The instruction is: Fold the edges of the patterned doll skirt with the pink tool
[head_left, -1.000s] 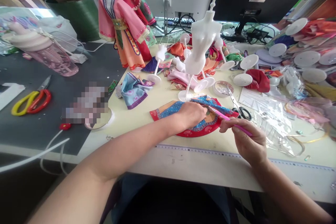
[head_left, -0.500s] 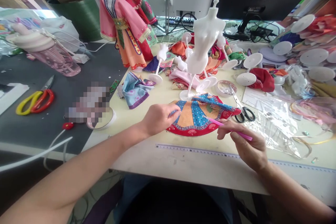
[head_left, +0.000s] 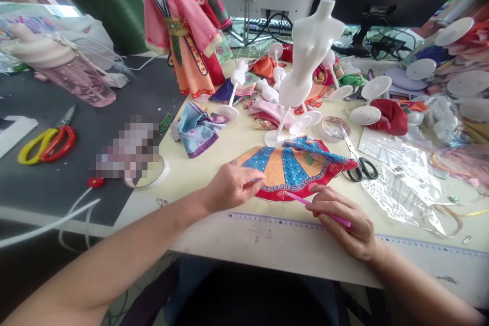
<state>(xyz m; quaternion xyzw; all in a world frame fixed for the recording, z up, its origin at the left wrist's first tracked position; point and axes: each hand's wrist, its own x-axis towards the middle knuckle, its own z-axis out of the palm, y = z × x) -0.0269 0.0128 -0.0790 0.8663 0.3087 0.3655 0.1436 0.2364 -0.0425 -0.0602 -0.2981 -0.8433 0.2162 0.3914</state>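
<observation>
Worktable [head_left: 206, 237] bears it all. A white mannequin [head_left: 313, 53] stands just behind the fan-shaped patterned fabric [head_left: 272, 170], which is spread mostly flat before the person, probably for access; its right part is folded over. The left hand [head_left: 231, 186] curls at its left side, perhaps steadying it; whether it pinches cloth, I cannot tell. The right hand [head_left: 351, 229] grasps pencil-fashion, likely for control. Black-handled scissors [head_left: 353, 152] lie by the right end. Its pink pen-like tool [head_left: 299, 198] points to the red border.
</observation>
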